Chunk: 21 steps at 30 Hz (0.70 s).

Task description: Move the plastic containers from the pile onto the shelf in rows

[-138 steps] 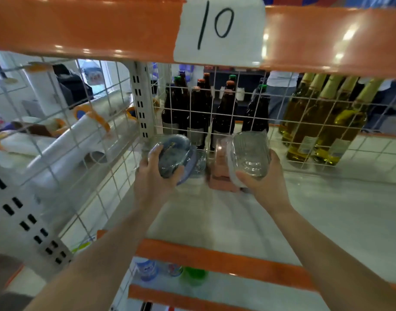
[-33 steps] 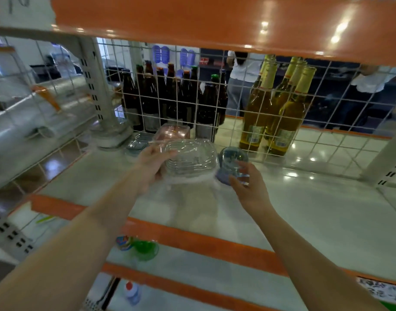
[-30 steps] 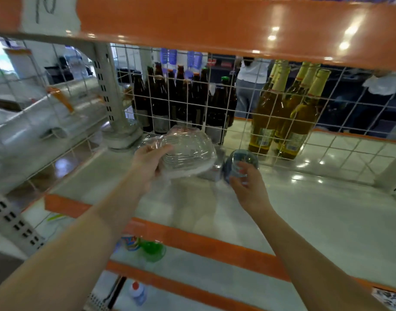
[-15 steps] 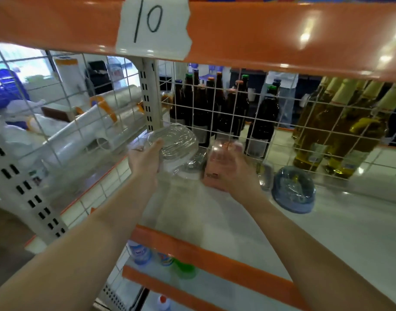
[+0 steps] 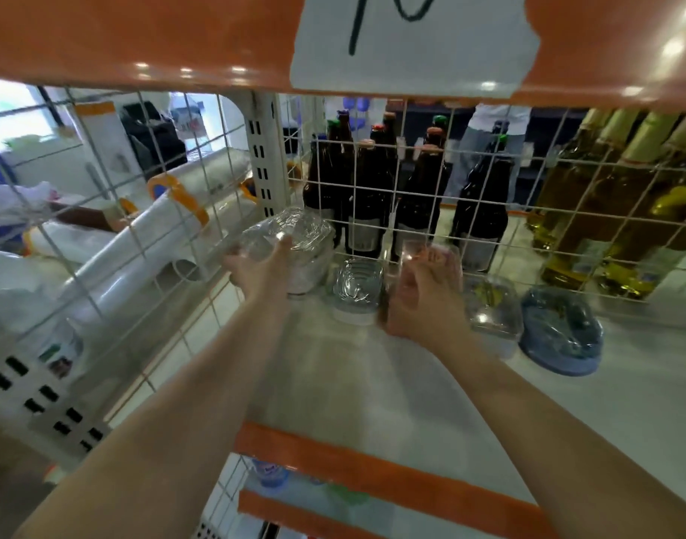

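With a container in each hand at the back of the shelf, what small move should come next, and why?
Probably lower the clear container in the left hand onto the shelf in the back-left corner. It sits raised at the left end of the row beside the clear tub, while the right hand grips the pink container.

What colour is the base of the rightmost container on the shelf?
Blue base, under a clear lid; head view.

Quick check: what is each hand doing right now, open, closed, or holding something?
Left hand: grips a clear container at the shelf's back left.
Right hand: grip closed round a pink-tinted container.
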### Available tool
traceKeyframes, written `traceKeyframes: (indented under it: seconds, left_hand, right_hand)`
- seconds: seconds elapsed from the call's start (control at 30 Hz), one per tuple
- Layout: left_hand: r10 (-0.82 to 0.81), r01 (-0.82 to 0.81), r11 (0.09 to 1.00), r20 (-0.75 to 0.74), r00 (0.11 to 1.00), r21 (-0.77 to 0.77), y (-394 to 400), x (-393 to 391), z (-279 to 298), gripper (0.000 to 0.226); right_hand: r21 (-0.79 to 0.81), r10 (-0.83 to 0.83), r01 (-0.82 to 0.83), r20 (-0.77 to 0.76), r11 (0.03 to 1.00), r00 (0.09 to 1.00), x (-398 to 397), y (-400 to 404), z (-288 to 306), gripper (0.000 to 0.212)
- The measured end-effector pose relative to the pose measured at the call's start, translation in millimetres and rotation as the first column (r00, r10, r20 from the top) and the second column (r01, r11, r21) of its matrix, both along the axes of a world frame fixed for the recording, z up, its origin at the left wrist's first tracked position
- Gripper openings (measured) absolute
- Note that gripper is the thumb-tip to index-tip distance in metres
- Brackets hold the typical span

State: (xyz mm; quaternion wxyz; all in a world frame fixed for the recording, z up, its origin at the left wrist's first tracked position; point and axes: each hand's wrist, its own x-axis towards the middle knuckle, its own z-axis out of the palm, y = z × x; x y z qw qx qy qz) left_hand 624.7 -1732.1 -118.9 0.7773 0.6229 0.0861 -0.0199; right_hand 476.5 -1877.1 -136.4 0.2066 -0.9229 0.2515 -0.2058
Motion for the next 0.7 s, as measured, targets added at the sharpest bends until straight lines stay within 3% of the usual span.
traceKeyframes:
  seconds: [0.17,0.3,0.47,0.53,0.7]
  left_hand:
    - [-0.07,0.041,0.97,0.113,0.991,0.241,4.0,6.7,-12.2,0.109]
    - [-0.153,0.035,0.916,0.269,0.951,0.399,8.5,13.3,-10.1,0.084]
    - [-0.271,0.103,0.73,0.148,0.951,0.676,9.7,14.9,-0.3,0.048]
    - [-0.296,0.006,0.623,0.229,0.927,0.783,11.0,11.6,-0.1,0.05]
    - [-0.423,0.073,0.573,0.219,0.879,0.816,16.0,13.4,0.5,0.072]
  right_hand:
    - [-0.047,-0.022,0.024,0.035,0.999,0.999,4.2,3.5,-0.9,0.058]
    - [-0.012,-0.038,0.038,0.005,0.999,0.999,5.8,3.5,-0.3,0.071]
    - [0.017,-0.025,0.024,0.027,1.0,0.999,4.5,4.6,-0.3,0.072]
    - [0.014,-0.024,0.024,0.017,1.0,1.0,3.9,4.6,-0.1,0.068]
    - [-0.022,-0.028,0.029,0.043,0.999,0.999,2.9,4.7,-1.1,0.063]
